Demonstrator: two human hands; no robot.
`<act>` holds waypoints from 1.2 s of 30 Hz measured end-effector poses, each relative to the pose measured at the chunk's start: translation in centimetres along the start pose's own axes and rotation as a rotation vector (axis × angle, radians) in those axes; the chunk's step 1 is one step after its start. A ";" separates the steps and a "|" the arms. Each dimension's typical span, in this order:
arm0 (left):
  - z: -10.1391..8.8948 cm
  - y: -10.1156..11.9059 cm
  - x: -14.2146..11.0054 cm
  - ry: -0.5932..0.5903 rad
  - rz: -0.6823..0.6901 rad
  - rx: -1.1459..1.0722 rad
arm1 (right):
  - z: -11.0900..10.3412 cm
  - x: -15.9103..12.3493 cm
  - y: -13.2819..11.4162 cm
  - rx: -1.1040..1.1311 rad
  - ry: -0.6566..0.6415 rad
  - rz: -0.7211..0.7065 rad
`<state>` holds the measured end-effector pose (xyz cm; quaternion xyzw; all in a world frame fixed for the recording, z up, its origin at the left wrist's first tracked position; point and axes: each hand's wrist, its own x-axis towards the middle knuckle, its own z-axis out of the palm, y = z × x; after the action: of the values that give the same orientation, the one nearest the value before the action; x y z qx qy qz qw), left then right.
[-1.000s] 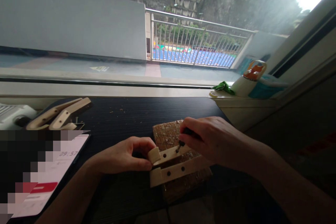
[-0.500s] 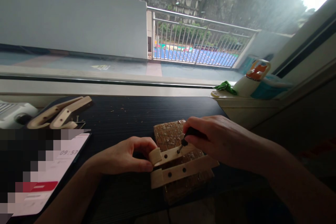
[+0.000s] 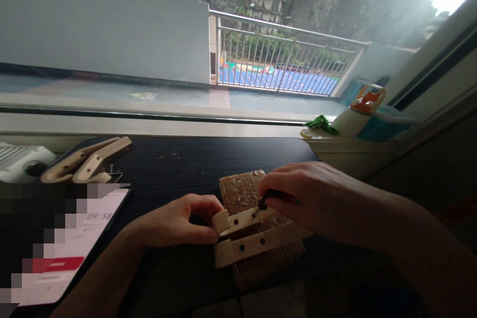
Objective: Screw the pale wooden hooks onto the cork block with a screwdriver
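My left hand pinches the curled end of a pale wooden hook between thumb and fingers. In my right hand is a screwdriver with a dark handle, its tip down at one of the hook's holes. Whether a screw sits under the tip, I cannot tell. A second wooden hook, with two dark holes, lies alongside, nearer me. Both rest across a rough brown block with a cracked, shiny surface. My right fingers hide most of the handle and the hooks' far ends.
On the dark table, two more wooden hooks lie at the left beside some screws. A phone showing a timer lies before them, next to a white device. A green cloth and bottle stand on the windowsill.
My right hand has turned slightly around the screwdriver, whose tip stays at the same hole. My left hand keeps its pinch on the hook.
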<state>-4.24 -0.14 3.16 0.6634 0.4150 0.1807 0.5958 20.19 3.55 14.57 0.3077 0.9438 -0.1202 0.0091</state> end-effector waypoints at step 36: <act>0.1 0.4 -0.1 -0.022 0.028 0.064 | 0.8 1.2 0.0 -0.195 -0.026 0.064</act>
<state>-4.11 -0.21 3.57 0.6899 0.4045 0.1684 0.5762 19.17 4.10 13.65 0.3336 0.9406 -0.0315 0.0551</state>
